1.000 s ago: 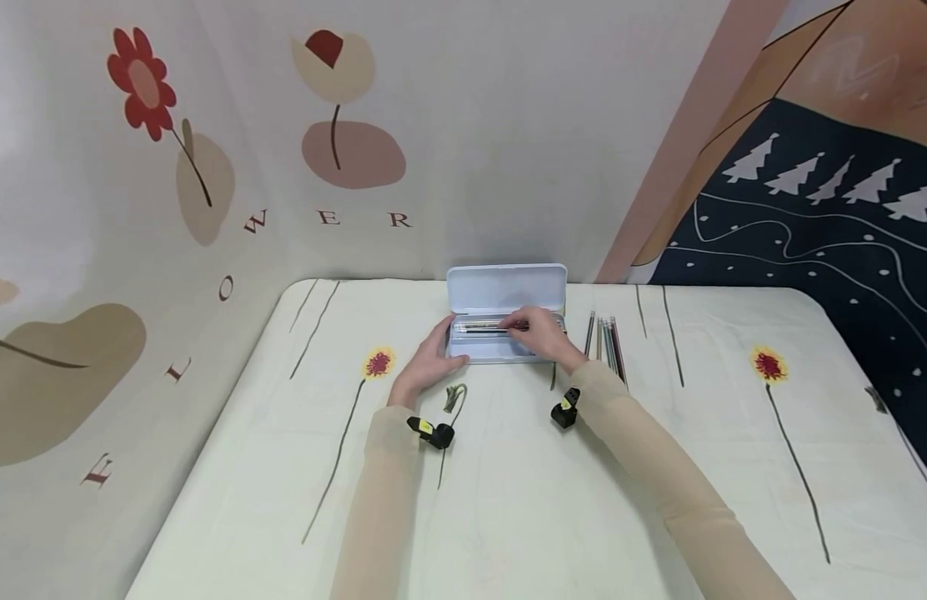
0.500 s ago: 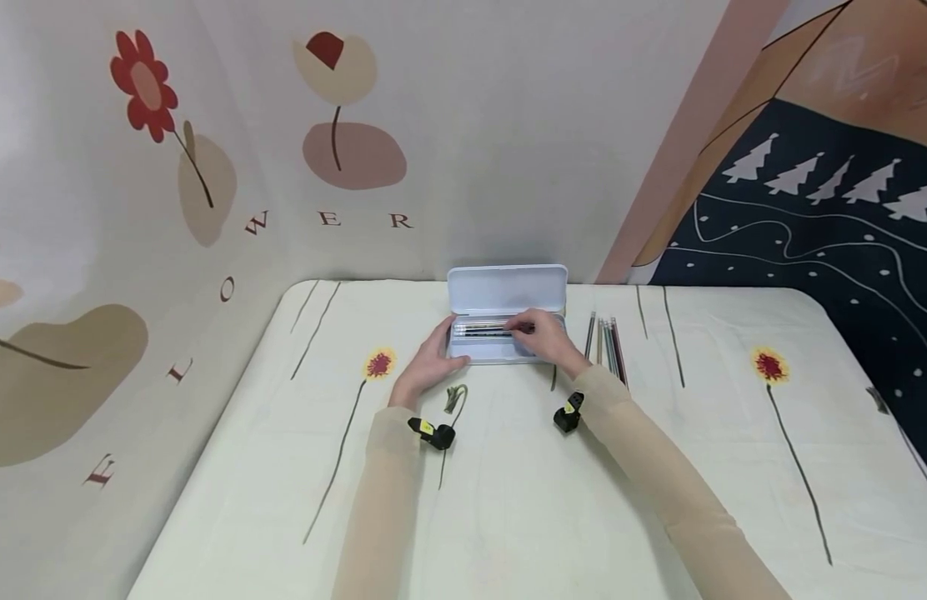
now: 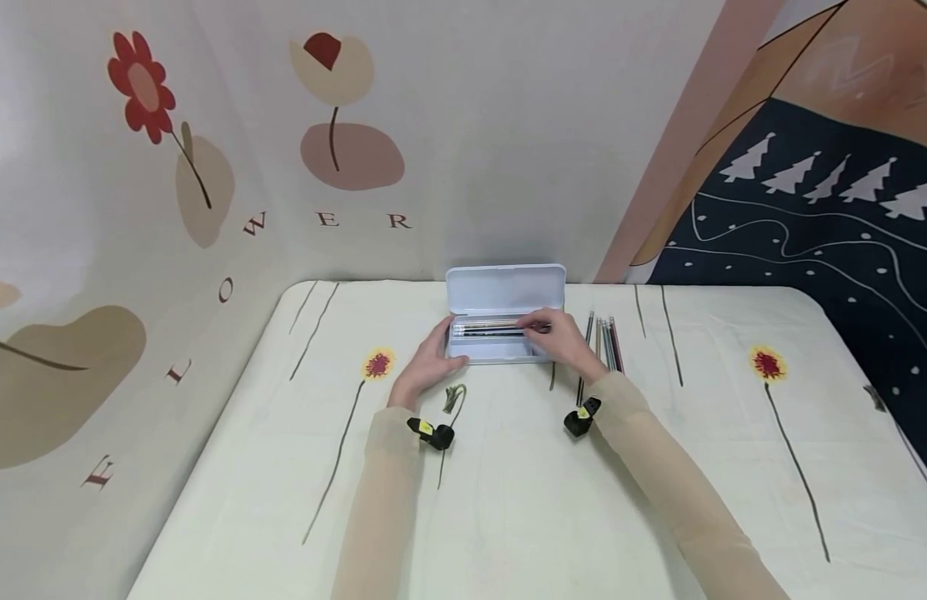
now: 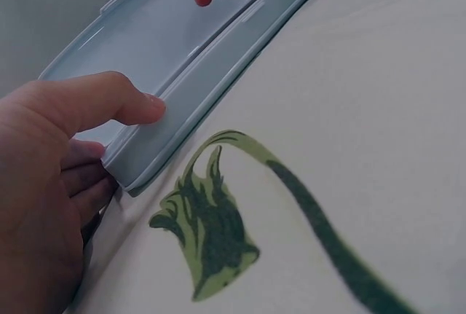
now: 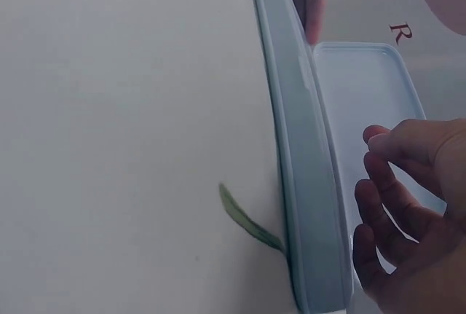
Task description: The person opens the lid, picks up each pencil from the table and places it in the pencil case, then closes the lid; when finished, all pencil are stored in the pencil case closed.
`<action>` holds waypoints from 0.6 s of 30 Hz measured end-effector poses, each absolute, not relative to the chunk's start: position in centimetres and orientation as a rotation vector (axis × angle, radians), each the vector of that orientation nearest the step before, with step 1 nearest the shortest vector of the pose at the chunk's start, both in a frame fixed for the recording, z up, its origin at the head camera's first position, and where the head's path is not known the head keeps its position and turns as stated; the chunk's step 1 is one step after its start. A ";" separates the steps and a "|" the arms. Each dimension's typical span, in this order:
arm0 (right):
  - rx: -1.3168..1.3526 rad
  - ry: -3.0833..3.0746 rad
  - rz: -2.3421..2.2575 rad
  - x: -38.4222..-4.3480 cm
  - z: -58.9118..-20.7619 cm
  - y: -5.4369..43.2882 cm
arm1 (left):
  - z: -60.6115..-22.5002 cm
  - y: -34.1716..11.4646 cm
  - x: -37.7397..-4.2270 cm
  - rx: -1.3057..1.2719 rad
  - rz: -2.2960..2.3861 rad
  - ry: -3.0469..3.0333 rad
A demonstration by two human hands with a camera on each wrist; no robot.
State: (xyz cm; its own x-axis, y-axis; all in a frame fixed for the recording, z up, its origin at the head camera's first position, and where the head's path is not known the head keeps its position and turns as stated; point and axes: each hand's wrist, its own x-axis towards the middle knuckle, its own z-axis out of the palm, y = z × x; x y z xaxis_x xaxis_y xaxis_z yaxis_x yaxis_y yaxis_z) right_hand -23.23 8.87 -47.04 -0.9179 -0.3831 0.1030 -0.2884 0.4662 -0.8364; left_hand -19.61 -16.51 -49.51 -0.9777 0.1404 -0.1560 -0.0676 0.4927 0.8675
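Note:
A pale blue pencil case (image 3: pixel 506 289) stands with its lid raised against the wall. Several pencils (image 3: pixel 484 331) lie side by side inside it. My left hand (image 3: pixel 428 365) grips the left end of the case; in the left wrist view its thumb (image 4: pixel 138 108) presses the front wall and the other fingers go round the end. My right hand (image 3: pixel 557 336) is over the right part of the case, by the pencils' right ends. Its fingers are loosely bent in the right wrist view, thumb and forefinger (image 5: pixel 375 139) close together with nothing visible between them.
Several more pencils (image 3: pixel 613 343) lie on the white cloth (image 3: pixel 508 500) right of the case, partly behind the right wrist. Flowers are printed on the cloth. A patterned wall sheet (image 3: pixel 508 167) rises directly behind the case.
My right hand has moved right along the case, away from the pencils it was pinching at, and more of their length shows. The left hand has stayed on the case's end.

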 end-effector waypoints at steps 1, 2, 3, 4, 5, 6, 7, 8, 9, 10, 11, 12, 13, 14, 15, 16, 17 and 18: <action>-0.603 2.609 -1.458 -23.1 -47.0 9.1 | -49.6 -16.5 -19.6 0.066 1.483 2.534; -0.608 2.612 -1.463 -23.0 -46.9 9.3 | -49.6 -16.5 -19.6 0.070 1.483 2.537; -0.605 2.614 -1.467 -22.9 -46.9 9.5 | -49.6 -16.5 -19.7 0.073 1.483 2.540; -0.597 2.611 -1.471 -22.8 -46.8 9.8 | -49.7 -16.5 -19.7 0.075 1.482 2.543; -0.582 2.605 -1.473 -22.6 -46.8 10.0 | -49.7 -16.5 -19.7 0.078 1.485 2.543; -0.574 2.605 -1.470 -22.5 -46.8 10.3 | -49.7 -16.5 -19.7 0.077 1.487 2.540; -0.568 2.603 -1.476 -22.4 -46.7 10.5 | -49.7 -16.5 -19.7 0.080 1.493 2.539; -0.563 2.599 -1.485 -22.3 -46.7 10.7 | -49.7 -16.5 -19.7 0.082 1.499 2.537; -0.559 2.601 -1.488 -22.2 -46.6 11.0 | -49.7 -16.5 -19.7 0.083 1.502 2.535; -0.557 2.601 -1.493 -22.0 -46.6 11.2 | -49.7 -16.5 -19.7 0.087 1.506 2.536; -0.567 2.604 -1.498 -22.0 -46.6 11.4 | -49.7 -16.5 -19.7 0.092 1.510 2.535; -0.575 2.611 -1.503 -21.9 -46.6 11.7 | -49.8 -16.5 -19.7 0.090 1.506 2.537; -0.578 2.613 -1.515 -21.7 -46.6 11.9 | -49.8 -16.5 -19.7 0.086 1.501 2.540; -0.577 2.624 -1.516 -21.6 -46.5 12.1 | -49.8 -16.5 -19.7 0.084 1.496 2.543; -0.576 2.634 -1.515 -21.5 -46.5 12.3 | -49.8 -16.5 -19.7 0.081 1.491 2.545; -0.577 2.642 -1.514 -21.4 -46.4 12.6 | -49.8 -16.5 -19.7 0.079 1.486 2.546; -0.581 2.655 -1.508 -21.3 -46.5 12.9 | -49.8 -16.5 -19.7 0.075 1.482 2.547; -0.569 2.668 -1.499 -21.2 -46.4 13.1 | -49.8 -16.5 -19.7 0.071 1.481 2.546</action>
